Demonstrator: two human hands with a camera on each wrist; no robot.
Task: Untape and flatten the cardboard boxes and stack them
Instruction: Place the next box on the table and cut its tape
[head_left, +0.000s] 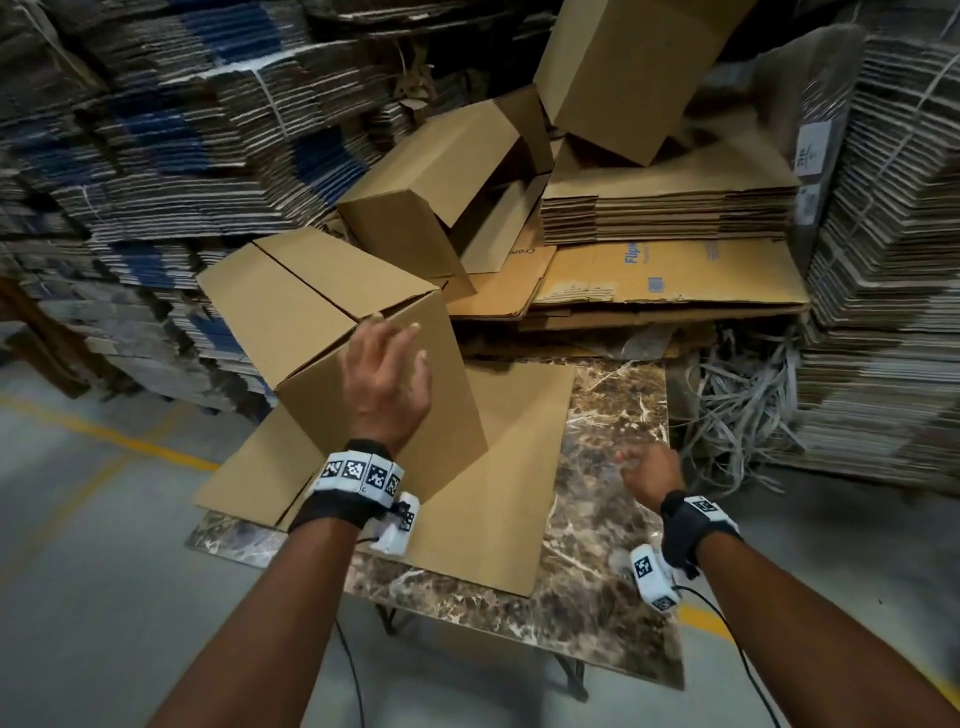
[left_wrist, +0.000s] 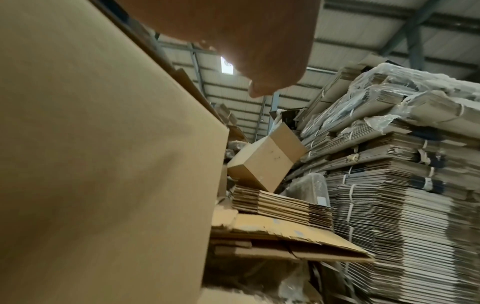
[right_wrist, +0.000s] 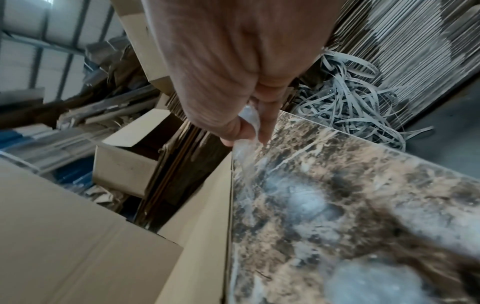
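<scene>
Right hand (head_left: 649, 475) low over the marble table (head_left: 618, 415), thumb and fingers pinching a clear strip of tape (right_wrist: 246, 131), blurred in the head view. Left hand (head_left: 387, 379) rests on the upper near edge of the tilted box (head_left: 332, 332); fingers look relaxed against the cardboard, not curled round it. Box stands on one lower edge on a flattened sheet (head_left: 498, 467) lying on the table, top flaps closed with the seam showing.

Risks, as judgement: the box is balanced on an edge with only a loose hand on it, so it could tip or slide off the smooth sheet. Tape may stick to the fingers and delay the second hand. The sheet overhangs the table's left side and could shift under a push.

Further back: two more unflattened boxes (head_left: 441, 192), one leaning on a flat stack (head_left: 670, 208); it could topple. Strapped cardboard bundles (head_left: 883, 208) and loose straps (head_left: 737, 410) behind.
</scene>
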